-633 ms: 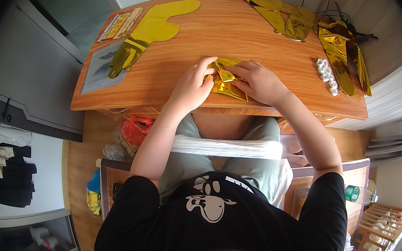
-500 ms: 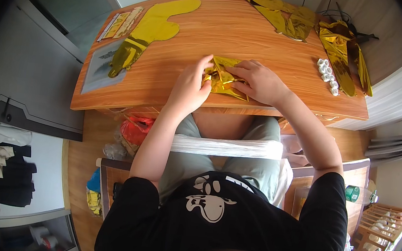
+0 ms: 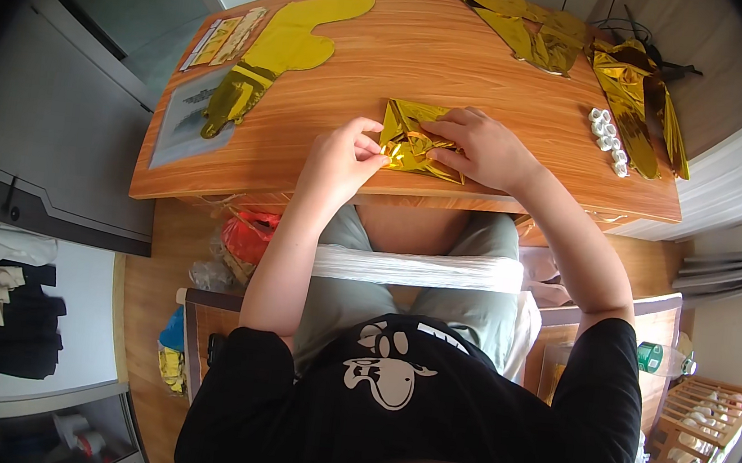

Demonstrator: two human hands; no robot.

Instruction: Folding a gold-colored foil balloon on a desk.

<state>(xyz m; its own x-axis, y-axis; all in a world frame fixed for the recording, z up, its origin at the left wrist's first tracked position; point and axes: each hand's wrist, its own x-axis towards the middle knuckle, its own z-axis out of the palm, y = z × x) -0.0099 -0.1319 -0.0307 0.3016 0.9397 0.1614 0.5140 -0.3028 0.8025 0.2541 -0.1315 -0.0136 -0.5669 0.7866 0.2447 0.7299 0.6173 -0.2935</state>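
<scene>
A folded, shiny gold foil balloon [image 3: 408, 118] lies creased into a small rectangle near the front edge of the wooden desk. My left hand [image 3: 340, 158] is at its left edge, thumb and forefinger pinched on the lower left corner. From the right, my right hand [image 3: 479, 148] rests on top of the foil with its fingers stretched out and apart, pressing it down. Part of the foil's right side is hidden under that hand.
A flat gold foil balloon [image 3: 296, 38] spreads over the desk's left side, partly on a clear plastic bag [image 3: 185, 126]. More gold foil [image 3: 536, 36] lies at the back right, and another crumpled foil piece [image 3: 625, 95] near several small white rolls [image 3: 607, 134].
My left hand has drawn a little left and down, and its spread fingers have closed to a pinch at the foil's corner. More of the foil's left edge shows.
</scene>
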